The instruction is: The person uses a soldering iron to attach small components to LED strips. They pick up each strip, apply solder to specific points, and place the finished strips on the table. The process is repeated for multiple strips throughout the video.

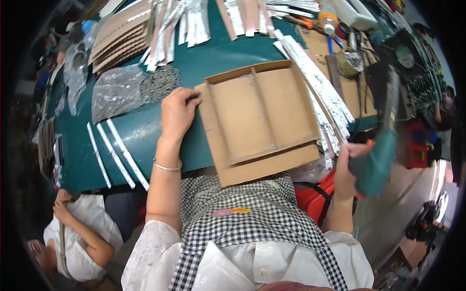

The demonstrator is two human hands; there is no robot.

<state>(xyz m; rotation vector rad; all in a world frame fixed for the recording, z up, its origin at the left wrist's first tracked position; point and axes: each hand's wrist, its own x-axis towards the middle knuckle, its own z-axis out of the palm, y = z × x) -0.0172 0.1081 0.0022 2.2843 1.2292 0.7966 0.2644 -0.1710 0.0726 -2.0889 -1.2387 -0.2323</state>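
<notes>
Extended forward, the left hand pinches the left edge of a shallow brown cardboard tray overhanging the near edge of the green tabletop; the right hand grips a blurred dark-green tool.

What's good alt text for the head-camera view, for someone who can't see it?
A person's left hand holds the left edge of a shallow, divided brown cardboard tray; their right hand holds a blurred green handheld tool. Long white strips lie beside the tray on a green table.
</notes>
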